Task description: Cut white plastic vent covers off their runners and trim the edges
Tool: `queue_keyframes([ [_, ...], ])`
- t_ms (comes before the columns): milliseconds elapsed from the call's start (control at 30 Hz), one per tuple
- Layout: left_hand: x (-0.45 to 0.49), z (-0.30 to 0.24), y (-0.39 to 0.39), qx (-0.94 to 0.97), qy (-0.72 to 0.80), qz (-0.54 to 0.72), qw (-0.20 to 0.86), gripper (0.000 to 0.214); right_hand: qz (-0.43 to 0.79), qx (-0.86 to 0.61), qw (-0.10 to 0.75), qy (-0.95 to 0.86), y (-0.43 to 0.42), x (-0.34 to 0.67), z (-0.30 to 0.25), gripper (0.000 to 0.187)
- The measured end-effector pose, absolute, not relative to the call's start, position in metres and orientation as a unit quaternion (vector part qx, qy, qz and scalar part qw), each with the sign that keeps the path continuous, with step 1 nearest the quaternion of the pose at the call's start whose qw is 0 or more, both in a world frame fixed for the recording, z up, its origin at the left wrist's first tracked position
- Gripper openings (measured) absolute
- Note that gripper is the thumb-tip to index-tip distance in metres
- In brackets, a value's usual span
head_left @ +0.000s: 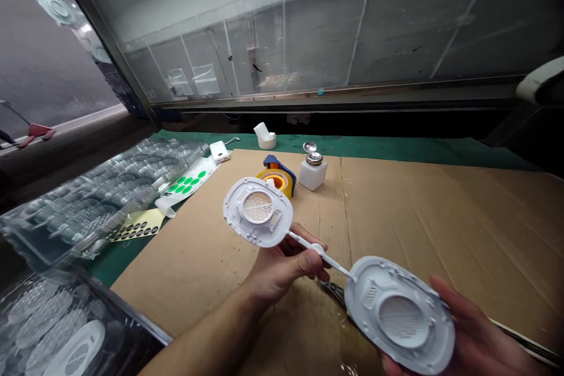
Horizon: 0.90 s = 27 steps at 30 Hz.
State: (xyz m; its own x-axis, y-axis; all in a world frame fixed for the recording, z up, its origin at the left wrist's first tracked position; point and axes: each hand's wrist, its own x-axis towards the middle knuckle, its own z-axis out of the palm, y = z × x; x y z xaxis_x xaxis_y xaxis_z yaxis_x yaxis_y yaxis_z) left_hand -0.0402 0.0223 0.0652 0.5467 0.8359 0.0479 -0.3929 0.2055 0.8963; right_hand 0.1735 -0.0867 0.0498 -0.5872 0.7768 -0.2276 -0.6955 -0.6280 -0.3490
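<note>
the runner (318, 250) joining two white oval plastic covers (402, 320) is pinched in the left grip (284, 265), one cover's rim clasped in the right grip (473, 326); lightness, stiffness and a snappable runner seem likely, rims best held.

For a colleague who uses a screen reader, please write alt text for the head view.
The left hand holds a thin white bar joining two white oval plastic parts, while the right hand holds the nearer part. Beyond, on brown cardboard, sit a tape dispenser and a white bottle; clear plastic packaging is at the left.
</note>
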Motion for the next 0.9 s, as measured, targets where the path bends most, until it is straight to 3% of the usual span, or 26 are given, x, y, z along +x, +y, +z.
queue_keyframes([
  [133,-0.042,0.068,0.023,0.484,0.215,0.396,0.75,0.035,0.837,-0.208,0.488,-0.136,-0.088,0.16,0.072,0.045],
  [233,-0.043,0.069,0.023,0.495,0.187,0.344,0.776,0.031,0.83,-0.209,0.495,-0.149,-0.087,0.161,0.075,0.054],
  [433,-0.046,0.069,0.021,0.517,0.191,0.313,0.774,0.035,0.812,-0.254,0.501,-0.161,-0.09,0.163,0.069,0.071],
  [600,-0.046,0.073,0.021,0.552,0.211,0.31,0.745,0.053,0.774,-0.295,0.523,-0.2,-0.094,0.163,0.075,0.066],
  [733,-0.055,0.084,0.02,0.727,0.255,0.252,0.586,0.054,0.603,-0.427,0.576,-0.351,-0.098,0.173,0.088,0.075],
  [833,-0.062,0.096,0.012,0.874,0.164,0.221,0.401,0.05,0.429,-0.514,0.607,-0.43,-0.1,0.183,0.095,0.074],
  [900,-0.063,0.105,0.005,0.9,0.081,0.257,0.342,0.053,0.378,-0.529,0.623,-0.435,-0.1,0.188,0.095,0.077],
])
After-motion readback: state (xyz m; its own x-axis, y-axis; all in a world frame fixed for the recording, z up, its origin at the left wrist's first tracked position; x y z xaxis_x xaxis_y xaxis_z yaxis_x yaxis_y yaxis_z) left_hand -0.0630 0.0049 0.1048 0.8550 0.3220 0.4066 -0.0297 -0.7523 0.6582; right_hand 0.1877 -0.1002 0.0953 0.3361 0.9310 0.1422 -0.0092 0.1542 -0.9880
